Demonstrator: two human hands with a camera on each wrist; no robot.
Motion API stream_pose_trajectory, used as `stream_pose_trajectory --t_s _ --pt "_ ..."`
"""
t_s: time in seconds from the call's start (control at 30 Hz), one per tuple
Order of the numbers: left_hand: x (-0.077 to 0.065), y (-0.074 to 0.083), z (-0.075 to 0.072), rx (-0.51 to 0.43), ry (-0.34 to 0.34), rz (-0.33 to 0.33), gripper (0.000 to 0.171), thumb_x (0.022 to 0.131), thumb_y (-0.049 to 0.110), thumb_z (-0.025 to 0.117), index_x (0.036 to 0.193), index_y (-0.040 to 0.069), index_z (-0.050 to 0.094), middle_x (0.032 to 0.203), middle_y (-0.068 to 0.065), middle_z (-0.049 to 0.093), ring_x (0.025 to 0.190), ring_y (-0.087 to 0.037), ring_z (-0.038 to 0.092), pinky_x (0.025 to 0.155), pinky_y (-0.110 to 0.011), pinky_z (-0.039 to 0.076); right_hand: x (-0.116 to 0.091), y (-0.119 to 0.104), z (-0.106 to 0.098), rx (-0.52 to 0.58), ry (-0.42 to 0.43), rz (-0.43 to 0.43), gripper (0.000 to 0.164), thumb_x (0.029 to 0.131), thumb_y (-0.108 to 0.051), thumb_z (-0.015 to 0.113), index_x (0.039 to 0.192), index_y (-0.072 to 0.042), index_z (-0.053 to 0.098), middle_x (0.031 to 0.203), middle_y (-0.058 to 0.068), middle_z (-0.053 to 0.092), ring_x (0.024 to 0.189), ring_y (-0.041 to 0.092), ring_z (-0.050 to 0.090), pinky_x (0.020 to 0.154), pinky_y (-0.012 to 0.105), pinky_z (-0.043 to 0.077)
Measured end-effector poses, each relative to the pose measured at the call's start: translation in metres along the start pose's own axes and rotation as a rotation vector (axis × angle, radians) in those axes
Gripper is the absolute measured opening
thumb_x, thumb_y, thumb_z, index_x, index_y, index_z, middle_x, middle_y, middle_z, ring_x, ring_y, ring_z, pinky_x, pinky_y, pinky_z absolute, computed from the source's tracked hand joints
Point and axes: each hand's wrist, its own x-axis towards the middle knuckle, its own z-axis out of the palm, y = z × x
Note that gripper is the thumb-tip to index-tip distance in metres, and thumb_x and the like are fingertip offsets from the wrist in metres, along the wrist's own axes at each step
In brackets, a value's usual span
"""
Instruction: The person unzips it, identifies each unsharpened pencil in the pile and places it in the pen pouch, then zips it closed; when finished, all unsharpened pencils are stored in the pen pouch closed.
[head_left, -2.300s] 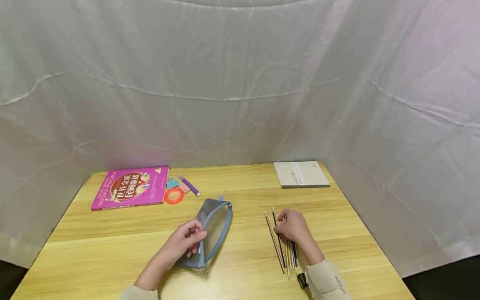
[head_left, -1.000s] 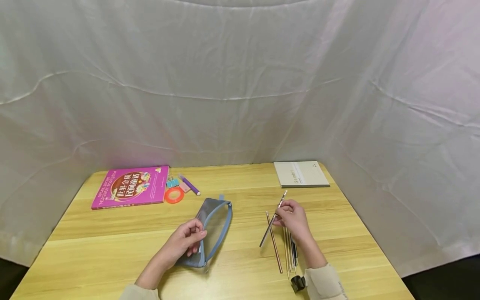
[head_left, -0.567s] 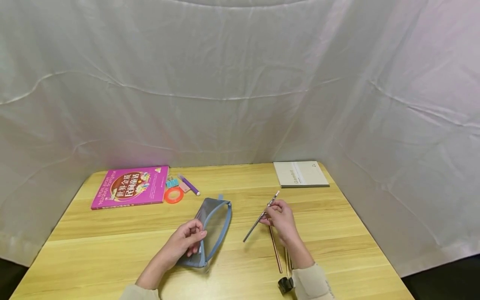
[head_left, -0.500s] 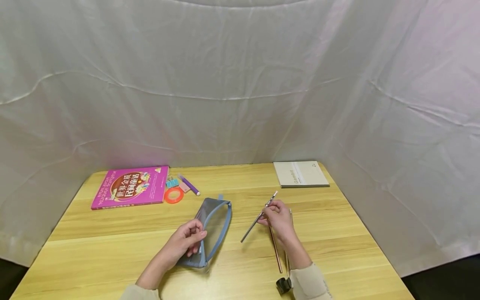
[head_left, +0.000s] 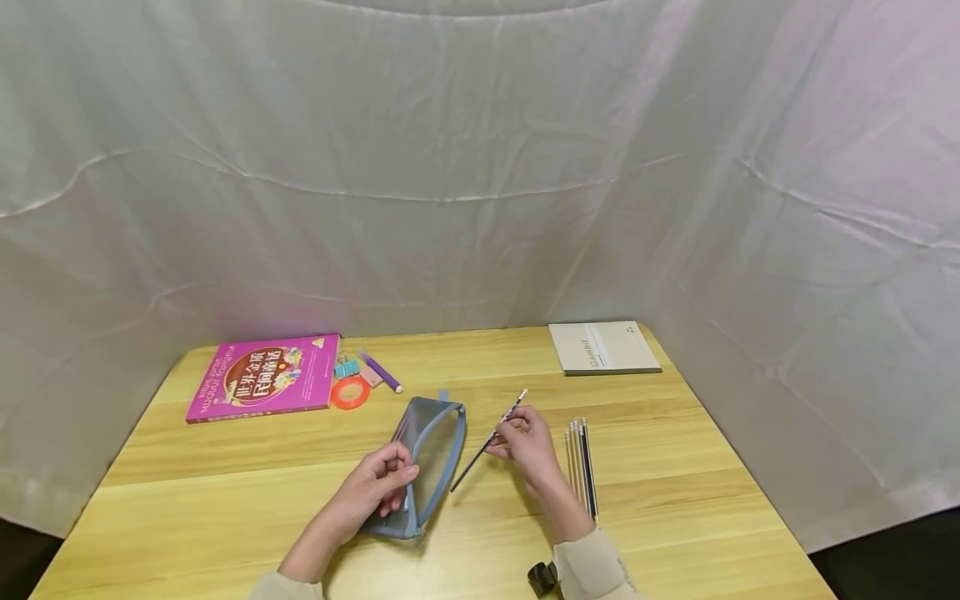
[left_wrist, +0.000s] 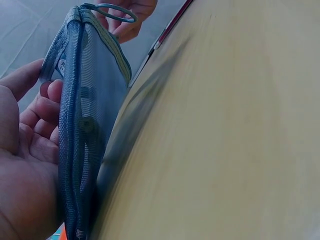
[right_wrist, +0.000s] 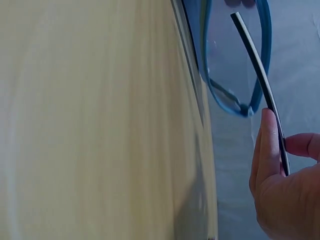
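Note:
In the head view my left hand (head_left: pixel 375 483) pinches the near edge of a blue-grey mesh pencil case (head_left: pixel 417 412), whose zipped mouth gapes toward the right. The left wrist view shows the thumb and curled fingers at the rim of the case (left_wrist: pixel 82 125). My right hand (head_left: pixel 528 450) pinches a dark pencil (head_left: pixel 471 467) near its eraser end. The pencil slants down to the left, its lower end just beside the case's mouth. In the right wrist view that pencil (right_wrist: pixel 257 65) overlaps the blue-edged opening; I cannot tell whether its tip is inside.
Several more pencils (head_left: pixel 581 467) lie side by side right of my right forearm. At back left are a pink book (head_left: pixel 262 379), orange tape roll (head_left: pixel 350 392), blue binder clip (head_left: pixel 347 369), pink eraser (head_left: pixel 371 377) and purple marker (head_left: pixel 381 372). A pale notebook (head_left: pixel 604 347) lies back right.
My right hand has picked the dark pencil up from the row and carried it left to the case's mouth. A brown pencil is now out of sight by my forearm. My left hand stays put.

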Motion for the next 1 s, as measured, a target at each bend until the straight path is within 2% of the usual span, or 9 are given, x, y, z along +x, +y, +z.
stream_pose_trajectory --t_s 0.3,0.5,0.7,0.83,1.0 --pt "0.002 0.001 0.004 -0.004 -0.008 0.014 0.024 0.106 0.019 0.060 0.101 -0.002 0.049 0.071 0.001 0.050 0.056 -0.006 0.050 0.048 -0.016 0.040 -0.006 0.008 0.018 -0.013 -0.086 0.026 0.024 0.094 0.009 0.056 0.115 0.014 0.045 0.090 0.008 0.057 0.073 0.016 0.066 0.074 0.032 0.064" --pt "0.003 0.004 0.005 -0.010 -0.003 0.008 0.020 0.106 0.020 0.060 0.101 0.003 0.050 0.072 0.000 0.050 0.056 -0.006 0.050 0.048 -0.016 0.040 -0.011 0.013 0.028 -0.026 -0.122 0.052 0.020 0.094 0.009 0.057 0.112 0.012 0.048 0.091 0.009 0.057 0.074 0.019 0.067 0.076 0.037 0.064" --pt "0.003 0.003 0.006 -0.010 -0.007 0.010 0.022 0.106 0.019 0.060 0.101 0.000 0.050 0.072 0.000 0.050 0.056 -0.006 0.050 0.047 -0.017 0.040 -0.016 0.016 0.034 -0.020 -0.182 0.073 0.019 0.094 0.009 0.057 0.110 0.010 0.047 0.087 0.006 0.057 0.072 0.017 0.068 0.075 0.035 0.064" --pt "0.003 0.001 0.008 -0.007 -0.009 0.010 0.023 0.105 0.019 0.060 0.101 -0.001 0.050 0.071 0.001 0.051 0.055 -0.006 0.051 0.047 -0.017 0.041 -0.019 0.019 0.037 -0.016 -0.226 0.093 0.024 0.093 0.009 0.057 0.114 0.012 0.046 0.086 0.006 0.057 0.071 0.017 0.068 0.075 0.035 0.064" --pt "0.005 -0.001 0.009 -0.008 -0.022 0.014 0.021 0.106 0.018 0.059 0.101 0.000 0.049 0.071 0.002 0.050 0.055 -0.006 0.051 0.047 -0.017 0.041 -0.021 0.022 0.042 -0.030 -0.240 0.112 0.029 0.093 0.008 0.059 0.118 0.014 0.046 0.086 0.008 0.058 0.069 0.017 0.068 0.073 0.034 0.064"
